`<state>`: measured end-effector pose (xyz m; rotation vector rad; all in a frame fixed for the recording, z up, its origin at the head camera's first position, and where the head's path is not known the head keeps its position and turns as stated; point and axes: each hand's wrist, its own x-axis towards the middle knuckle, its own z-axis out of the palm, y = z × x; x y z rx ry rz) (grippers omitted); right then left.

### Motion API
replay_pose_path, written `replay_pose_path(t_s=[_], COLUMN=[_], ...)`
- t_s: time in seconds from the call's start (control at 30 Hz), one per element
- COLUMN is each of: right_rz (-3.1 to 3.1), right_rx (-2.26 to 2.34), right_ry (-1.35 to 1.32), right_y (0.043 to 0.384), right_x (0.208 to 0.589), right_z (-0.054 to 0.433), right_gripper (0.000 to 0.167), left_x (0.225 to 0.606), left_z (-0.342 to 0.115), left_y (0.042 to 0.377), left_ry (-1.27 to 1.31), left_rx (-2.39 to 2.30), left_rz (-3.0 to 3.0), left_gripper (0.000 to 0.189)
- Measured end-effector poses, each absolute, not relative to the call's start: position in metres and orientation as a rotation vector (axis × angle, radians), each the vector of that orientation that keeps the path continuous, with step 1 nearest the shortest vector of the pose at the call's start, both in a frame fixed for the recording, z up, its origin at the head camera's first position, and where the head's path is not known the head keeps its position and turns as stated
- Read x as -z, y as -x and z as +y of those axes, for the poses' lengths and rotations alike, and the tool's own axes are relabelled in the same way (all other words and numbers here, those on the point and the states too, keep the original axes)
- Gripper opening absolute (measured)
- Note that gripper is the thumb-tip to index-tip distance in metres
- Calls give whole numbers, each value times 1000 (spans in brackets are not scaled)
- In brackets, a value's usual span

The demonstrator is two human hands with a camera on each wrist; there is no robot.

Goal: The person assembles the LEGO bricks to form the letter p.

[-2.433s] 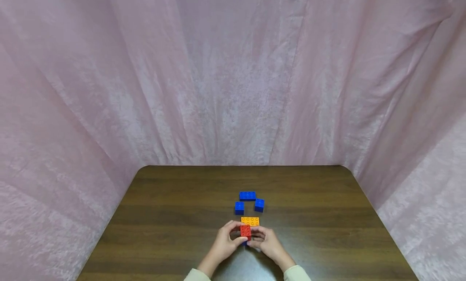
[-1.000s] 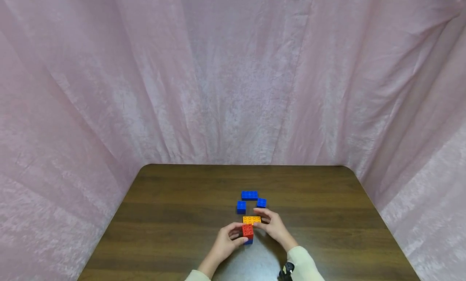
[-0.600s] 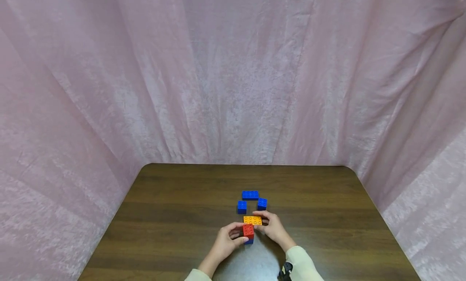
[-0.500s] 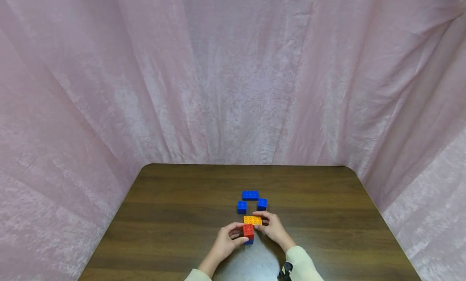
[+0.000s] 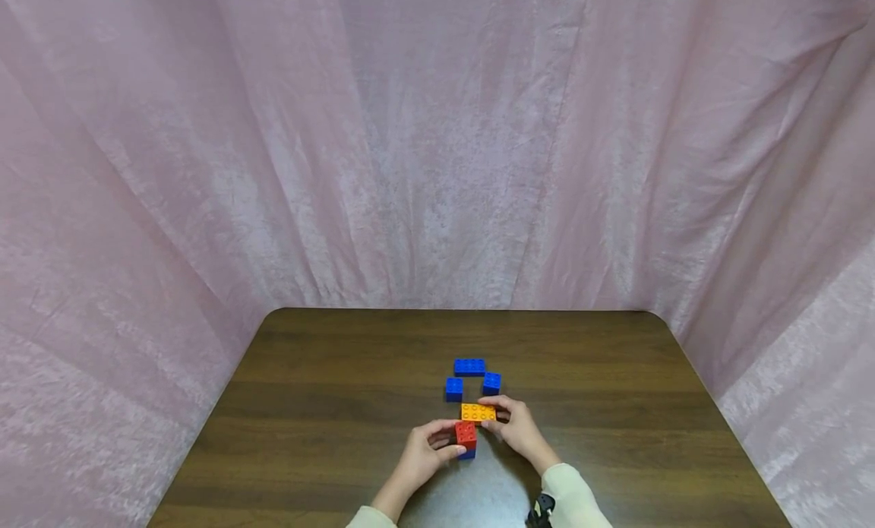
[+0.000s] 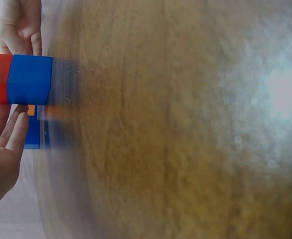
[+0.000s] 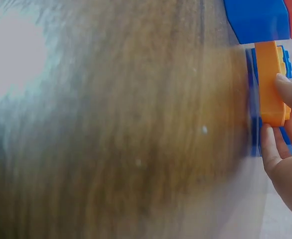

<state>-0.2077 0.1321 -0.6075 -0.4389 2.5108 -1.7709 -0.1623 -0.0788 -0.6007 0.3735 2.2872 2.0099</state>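
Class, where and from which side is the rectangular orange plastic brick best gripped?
Probably the right end of the rectangular orange plastic brick, across its flat long sides, coming from the right: the red-on-blue square plastic stack stands before its left end. The right hand pinches it that way.

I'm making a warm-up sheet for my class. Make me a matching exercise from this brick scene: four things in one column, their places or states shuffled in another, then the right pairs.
Things
1. red block
2. orange block
3. long blue block
4. pink curtain

Places or states
A. behind the table
B. pinched by the right hand
C. stacked on a small blue block
D. farthest back of the blocks

Right pairs: 1-C, 2-B, 3-D, 4-A
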Motion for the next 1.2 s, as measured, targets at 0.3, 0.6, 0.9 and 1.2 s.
replay_pose_path(t_s=[0.3,0.6,0.9,1.2], right_rz=[2498,2506,2525,2422], right_rx=[1795,1823,1830,1866], right_ry=[389,482,648,678], right_y=[204,202,196,191], right_x=[597,582,566,557], right_z=[142,150,154,155], right_gripper=[34,35,35,36], left_x=[603,604,603,575], left_z=[-78,-78,-78,-77], left_y=[161,164,163,153], left_ry=[-357,-336,-372,-443], left_rx=[-2005,-2031,-2026,-2019], left_rz=[2295,2276,2292,2308], left_gripper=[39,39,39,36])
